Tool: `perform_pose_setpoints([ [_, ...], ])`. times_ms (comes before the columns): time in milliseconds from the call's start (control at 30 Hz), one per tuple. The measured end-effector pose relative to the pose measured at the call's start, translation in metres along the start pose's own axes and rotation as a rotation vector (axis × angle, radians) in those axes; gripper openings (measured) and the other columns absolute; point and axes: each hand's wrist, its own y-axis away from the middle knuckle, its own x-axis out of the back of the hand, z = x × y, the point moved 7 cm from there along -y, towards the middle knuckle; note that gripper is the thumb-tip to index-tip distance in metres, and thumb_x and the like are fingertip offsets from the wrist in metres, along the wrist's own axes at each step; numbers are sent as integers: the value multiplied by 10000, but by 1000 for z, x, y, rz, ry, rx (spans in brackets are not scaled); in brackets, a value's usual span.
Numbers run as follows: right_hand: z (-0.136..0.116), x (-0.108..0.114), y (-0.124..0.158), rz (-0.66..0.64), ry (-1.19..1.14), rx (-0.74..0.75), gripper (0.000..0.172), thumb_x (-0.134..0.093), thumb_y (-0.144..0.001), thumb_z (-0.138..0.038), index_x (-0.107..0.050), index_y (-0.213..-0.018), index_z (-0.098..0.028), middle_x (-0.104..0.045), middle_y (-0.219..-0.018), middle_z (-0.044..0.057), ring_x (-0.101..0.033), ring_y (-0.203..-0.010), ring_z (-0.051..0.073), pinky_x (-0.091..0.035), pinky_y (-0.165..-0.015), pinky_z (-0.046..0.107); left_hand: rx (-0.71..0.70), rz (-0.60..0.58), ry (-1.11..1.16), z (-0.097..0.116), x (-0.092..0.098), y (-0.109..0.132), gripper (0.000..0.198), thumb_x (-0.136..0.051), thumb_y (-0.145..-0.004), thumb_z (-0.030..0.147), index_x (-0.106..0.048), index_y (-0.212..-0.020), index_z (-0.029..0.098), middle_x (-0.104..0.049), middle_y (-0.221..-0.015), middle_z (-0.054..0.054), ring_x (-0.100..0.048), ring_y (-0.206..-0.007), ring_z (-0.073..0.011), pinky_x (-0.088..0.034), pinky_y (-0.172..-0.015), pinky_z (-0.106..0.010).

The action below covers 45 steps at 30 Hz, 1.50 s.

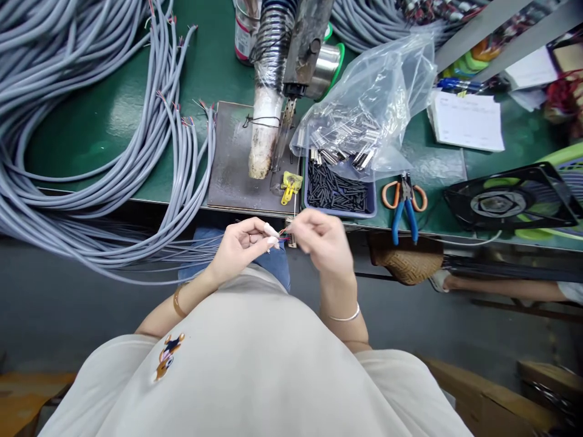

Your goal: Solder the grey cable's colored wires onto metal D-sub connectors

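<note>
My left hand (246,244), closed in a pinch, holds the end of a cable with thin coloured wires (283,235) fanning out of it, just off the bench's front edge. My right hand (324,241), slightly blurred, meets it from the right with thumb and forefinger pinched at those wires. Between the hands, a small metal connector (291,234) shows in part beside the wires; the right fingers hide some of it. A yellow clip (289,187) lies just above, at the front of a dark board (232,158).
Grey cables (113,164) cover the left side. A soldering iron (296,73) on a stand and a taped duct (265,121) overhang the board. Right of it are a tray (371,209) of black sleeves, a bag (387,91) of connectors, pliers (404,206) and a fan (496,201).
</note>
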Motion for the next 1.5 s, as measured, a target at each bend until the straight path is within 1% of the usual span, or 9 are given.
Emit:
perform_pose_setpoints([
  [100, -5, 49, -2, 268, 2, 72, 376, -573, -945, -585, -602, -799, -239, -399, -508, -92, -326, -414, 85, -275, -448, 246, 53, 28, 108, -4, 3, -6, 332, -890, -723, 361, -661, -831, 146, -695, -688, -5, -431, -435, -21, -293, -404, -164],
  [167, -7, 79, -2, 444, 269, 82, 283, -649, -922, -484, -650, -809, -224, -544, -580, -44, -470, -490, 107, -347, -507, 261, 96, 39, 158, -10, 6, -10, 355, -894, -710, 365, -648, -849, 149, -703, -687, -6, -383, -401, -11, -235, -387, -167],
  [400, 32, 90, -29, 210, 968, -8, 215, -666, -899, -334, -759, -1048, -209, -773, -1015, 92, -691, -911, 258, -471, -752, 350, 149, 43, 198, -18, 7, -14, 330, -874, -716, 317, -664, -897, 138, -718, -709, -12, -397, -386, -8, -229, -400, -179],
  [800, 41, 93, -58, 241, 946, -56, 93, -661, -895, -278, -702, -852, -207, -748, -877, 68, -614, -743, 207, -389, -710, 339, 167, 85, 188, -23, 13, -13, 337, -869, -722, 361, -643, -834, 138, -727, -704, -26, -392, -381, -9, -219, -403, -184],
  [1000, 16, 105, -38, 601, 641, 43, 210, -665, -903, -380, -675, -795, -201, -699, -788, 32, -595, -673, 173, -472, -703, 337, 182, 80, 163, -24, 12, -14, 312, -858, -736, 366, -662, -811, 134, -703, -671, -15, -373, -386, -5, -201, -408, -184],
  [1067, 6, 98, -24, 629, 413, 67, 236, -690, -892, -436, -688, -815, -212, -688, -767, 14, -579, -617, 156, -476, -613, 314, 188, 88, 139, -23, 11, -14, 312, -855, -740, 373, -671, -802, 129, -695, -650, -13, -360, -388, -2, -192, -410, -182],
  [1200, -3, 47, -9, 305, 92, 65, 162, -759, -859, -410, -749, -866, -248, -735, -817, 25, -678, -709, 162, -536, -615, 281, 217, 102, 90, -22, 4, -15, 350, -878, -694, 402, -676, -767, 126, -676, -596, -13, -333, -387, -4, -162, -403, -179],
  [1300, 3, 22, -4, 241, 60, 12, 171, -722, -892, -404, -762, -895, -237, -731, -805, 28, -615, -592, 128, -447, -486, 258, 240, 111, 56, -21, -2, -15, 388, -890, -659, 433, -665, -745, 129, -665, -575, -10, -328, -385, -7, -160, -402, -177],
  [1500, 15, 10, -8, 192, 38, -22, 178, -716, -894, -395, -761, -901, -223, -724, -814, 39, -649, -658, 147, -468, -533, 271, 242, 109, 39, -19, -5, -15, 419, -898, -639, 452, -649, -740, 130, -660, -563, -6, -326, -383, -8, -168, -404, -177],
])
